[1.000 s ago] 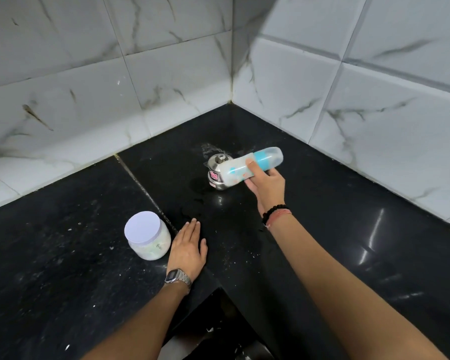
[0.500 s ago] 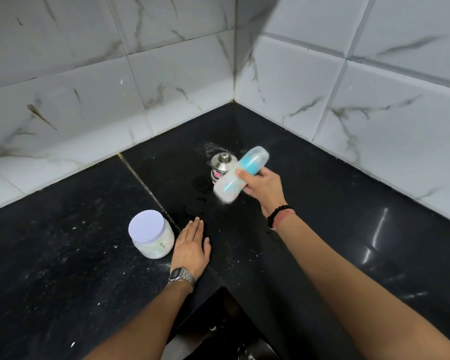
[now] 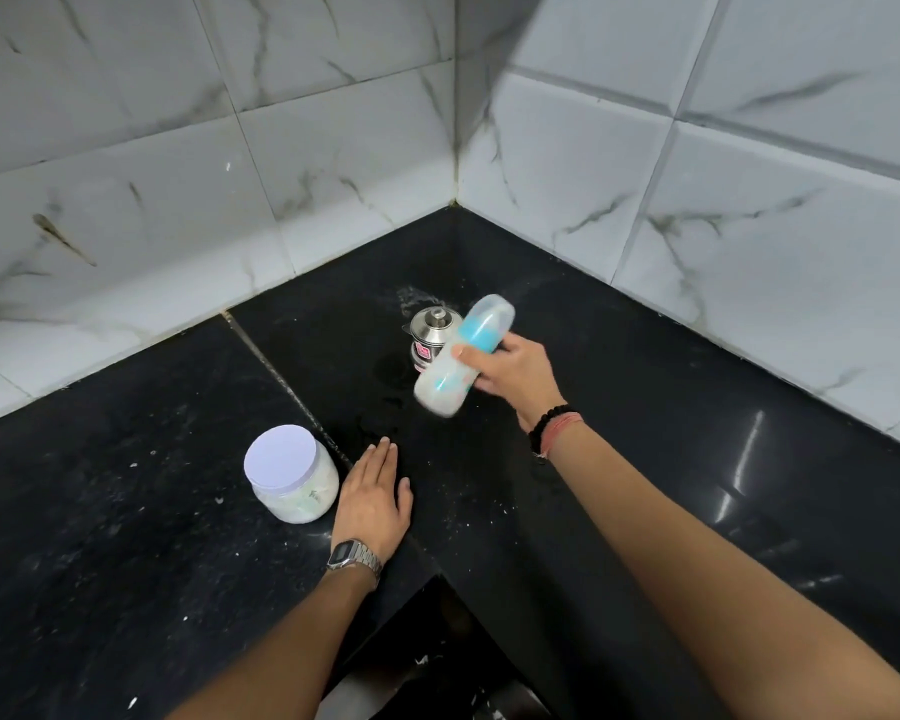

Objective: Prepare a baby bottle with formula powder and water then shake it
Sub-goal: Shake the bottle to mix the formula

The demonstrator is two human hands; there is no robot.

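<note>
The right hand (image 3: 515, 368) grips the tilted baby bottle (image 3: 461, 358) above the counter (image 3: 645, 407), while the left hand (image 3: 372, 498) rests flat, fingers straight, beside the formula jar (image 3: 289, 475).

No text can be read for certain: the steel container (image 3: 430, 336) bears a red label too blurred to make out; the powder jar (image 3: 292, 476) shows faint unreadable green lettering.

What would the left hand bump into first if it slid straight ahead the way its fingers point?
Probably nothing soon: the left hand lies flat on the black counter, fingers aimed past the wet patch. The steel container sits slightly right of that line, though depth is unclear.
</note>
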